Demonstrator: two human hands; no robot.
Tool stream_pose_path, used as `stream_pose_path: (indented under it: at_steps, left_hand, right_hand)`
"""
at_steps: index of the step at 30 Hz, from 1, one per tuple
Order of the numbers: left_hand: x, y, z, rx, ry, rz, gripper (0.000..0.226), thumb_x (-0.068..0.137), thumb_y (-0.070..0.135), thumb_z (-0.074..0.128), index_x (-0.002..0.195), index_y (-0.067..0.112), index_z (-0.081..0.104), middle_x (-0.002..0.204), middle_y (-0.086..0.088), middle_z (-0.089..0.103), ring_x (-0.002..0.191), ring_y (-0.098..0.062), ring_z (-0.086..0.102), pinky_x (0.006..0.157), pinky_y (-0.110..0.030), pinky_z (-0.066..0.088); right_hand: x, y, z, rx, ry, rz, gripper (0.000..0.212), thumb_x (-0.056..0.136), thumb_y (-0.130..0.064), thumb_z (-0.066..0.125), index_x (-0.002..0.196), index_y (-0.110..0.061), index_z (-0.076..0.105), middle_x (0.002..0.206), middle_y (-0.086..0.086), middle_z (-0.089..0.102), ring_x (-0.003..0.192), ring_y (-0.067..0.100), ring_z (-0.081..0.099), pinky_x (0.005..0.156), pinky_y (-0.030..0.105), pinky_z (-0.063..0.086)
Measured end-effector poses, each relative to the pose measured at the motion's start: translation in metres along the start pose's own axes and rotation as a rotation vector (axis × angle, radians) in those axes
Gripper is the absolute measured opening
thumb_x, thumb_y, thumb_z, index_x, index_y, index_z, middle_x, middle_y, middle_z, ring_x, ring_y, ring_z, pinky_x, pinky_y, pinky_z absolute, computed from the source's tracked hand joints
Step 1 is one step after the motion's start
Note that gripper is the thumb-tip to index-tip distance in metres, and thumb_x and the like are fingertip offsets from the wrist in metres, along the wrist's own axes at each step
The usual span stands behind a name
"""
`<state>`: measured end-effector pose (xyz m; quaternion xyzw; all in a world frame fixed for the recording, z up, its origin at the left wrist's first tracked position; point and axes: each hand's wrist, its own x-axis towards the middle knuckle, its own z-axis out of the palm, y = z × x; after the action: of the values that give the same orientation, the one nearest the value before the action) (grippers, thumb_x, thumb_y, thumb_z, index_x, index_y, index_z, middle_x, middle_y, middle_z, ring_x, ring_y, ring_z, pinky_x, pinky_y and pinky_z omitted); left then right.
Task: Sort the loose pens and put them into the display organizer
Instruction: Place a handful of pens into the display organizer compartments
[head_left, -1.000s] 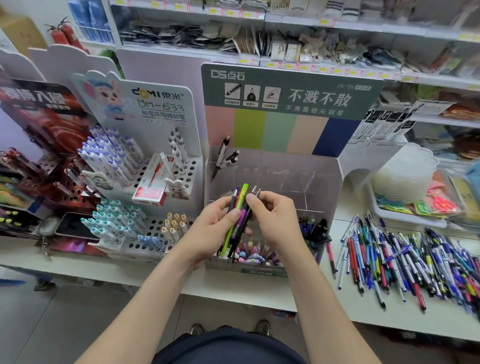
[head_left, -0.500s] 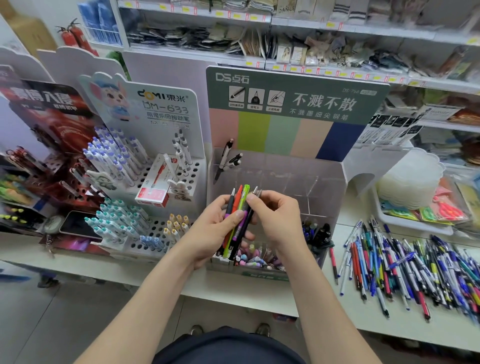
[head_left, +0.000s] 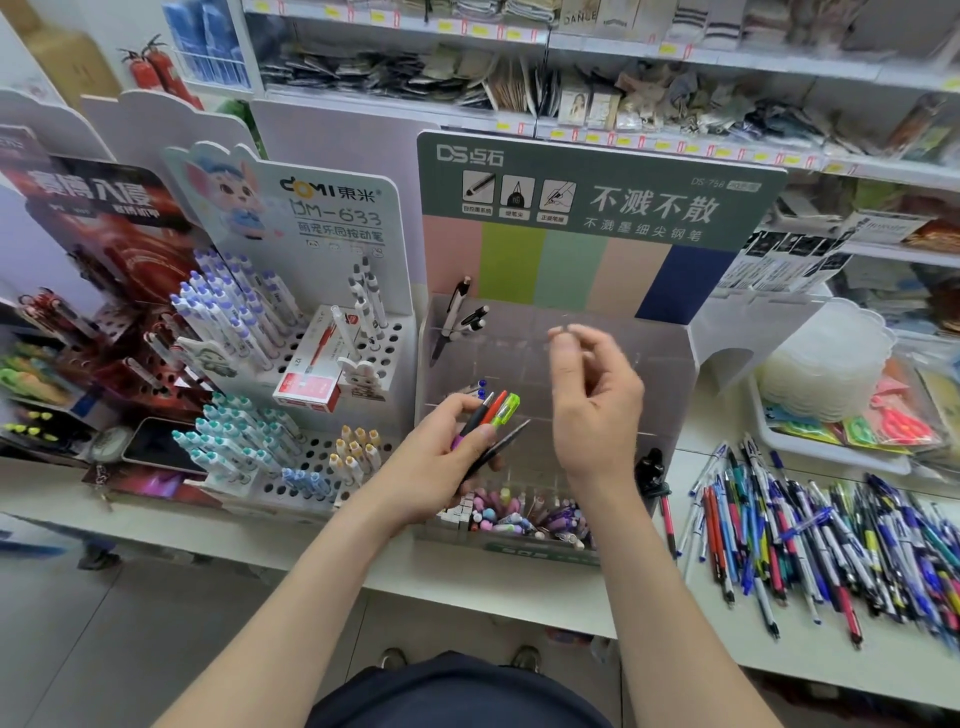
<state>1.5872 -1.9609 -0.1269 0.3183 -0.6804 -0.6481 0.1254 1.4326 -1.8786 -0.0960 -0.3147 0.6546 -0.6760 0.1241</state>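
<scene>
Pens (head_left: 496, 410) gripped by left hand (head_left: 441, 462) fan out; one may slip. Right hand (head_left: 597, 400), blurred, hovers loosely open, apparently empty.

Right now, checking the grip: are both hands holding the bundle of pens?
No, only the left hand grips the pens; the right hand is raised apart above the organizer.

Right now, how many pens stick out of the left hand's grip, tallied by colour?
black pens: 2
red pen: 1
lime green pen: 1
Total: 4 sticking out of the left hand. A purple patch low in the grip may be a fifth pen; I cannot tell.
</scene>
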Motion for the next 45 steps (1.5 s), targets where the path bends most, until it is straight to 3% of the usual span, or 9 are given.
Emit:
stream_pose_path:
  at_steps: [4,11,15,21,26,29,37,41,45]
  left_hand:
    - [0.004,-0.003,-0.001,0.186,0.026,0.070,0.006,0.110,0.035,0.054,0.116,0.036,0.052,0.087,-0.013,0.074,0.061,-0.019,0.056,0.056,-0.035,0.043]
    - [0.001,0.005,-0.003,0.265,-0.020,0.088,0.010,0.108,0.032,0.059,0.114,0.028,0.052,0.087,-0.007,0.076,0.061,-0.018,0.058,0.059,-0.038,0.048]
    - [0.000,0.008,-0.005,0.259,-0.019,0.109,0.011,0.107,0.032,0.062,0.110,0.027,0.053,0.088,-0.002,0.075,0.059,-0.007,0.059,0.057,-0.026,0.046]
    - [0.003,0.000,-0.010,0.165,0.066,0.083,0.005,0.110,0.026,0.055,0.110,0.024,0.050,0.081,-0.004,0.073,0.057,-0.012,0.054,0.051,-0.023,0.040]
    - [0.005,0.000,-0.011,0.046,0.207,0.045,0.004,0.112,0.029,0.052,0.111,0.025,0.051,0.085,-0.007,0.076,0.057,-0.016,0.053,0.049,-0.025,0.040]
    - [0.006,0.001,-0.012,-0.017,0.238,0.028,0.007,0.112,0.028,0.052,0.114,0.021,0.051,0.081,-0.003,0.074,0.057,-0.017,0.052,0.047,-0.025,0.037]
    - [0.004,0.007,-0.011,-0.290,0.284,-0.060,0.018,0.113,0.023,0.050,0.126,0.012,0.049,0.085,-0.003,0.069,0.054,-0.011,0.048,0.044,-0.025,0.034]
    - [0.004,0.007,-0.013,-0.342,0.268,-0.110,0.019,0.111,0.016,0.047,0.129,0.013,0.048,0.091,-0.008,0.069,0.056,-0.013,0.048,0.046,-0.028,0.032]
    - [0.001,0.005,-0.013,-0.367,0.242,-0.135,0.023,0.107,0.011,0.041,0.129,0.013,0.049,0.092,-0.010,0.069,0.056,-0.014,0.049,0.046,-0.028,0.033]
  right_hand:
    - [-0.002,0.013,-0.002,-0.424,-0.296,0.152,0.010,0.091,-0.043,0.077,0.098,-0.036,0.077,0.101,-0.008,0.069,0.086,0.003,0.065,0.081,0.028,0.055]
    - [0.000,0.010,-0.014,-0.228,-0.488,0.266,0.009,0.093,-0.039,0.079,0.095,-0.030,0.081,0.089,0.002,0.079,0.084,0.033,0.074,0.083,0.047,0.063]
    - [-0.003,0.004,-0.007,0.009,-0.299,0.294,0.010,0.106,-0.024,0.064,0.100,-0.022,0.073,0.090,-0.003,0.075,0.071,0.010,0.060,0.072,0.032,0.049]
    - [0.024,-0.013,-0.008,0.440,-0.056,0.248,0.013,0.117,-0.021,0.035,0.115,-0.019,0.048,0.069,0.001,0.048,0.063,0.018,0.046,0.066,0.033,0.047]
    - [0.050,-0.029,-0.014,-0.358,-0.418,0.340,0.035,0.099,-0.029,0.067,0.124,-0.027,0.042,0.097,0.002,0.057,0.070,0.017,0.054,0.061,0.032,0.045]
    - [0.069,-0.042,-0.006,-0.680,-0.524,0.221,0.027,0.100,-0.014,0.053,0.125,-0.014,0.045,0.112,0.007,0.058,0.091,0.026,0.059,0.071,0.035,0.045]
    - [0.108,-0.049,0.019,-1.255,-0.822,0.018,0.025,0.113,-0.034,0.042,0.107,-0.010,0.041,0.096,0.010,0.054,0.081,0.035,0.060,0.073,0.041,0.049]
    - [0.123,-0.045,0.022,-1.419,-0.912,0.015,0.027,0.096,-0.022,0.061,0.117,-0.009,0.052,0.113,0.013,0.057,0.102,0.036,0.058,0.085,0.042,0.054]
    - [0.129,-0.038,0.022,-1.201,-0.793,-0.009,0.036,0.086,-0.017,0.070,0.122,-0.017,0.068,0.113,0.011,0.065,0.097,0.029,0.063,0.081,0.033,0.053]
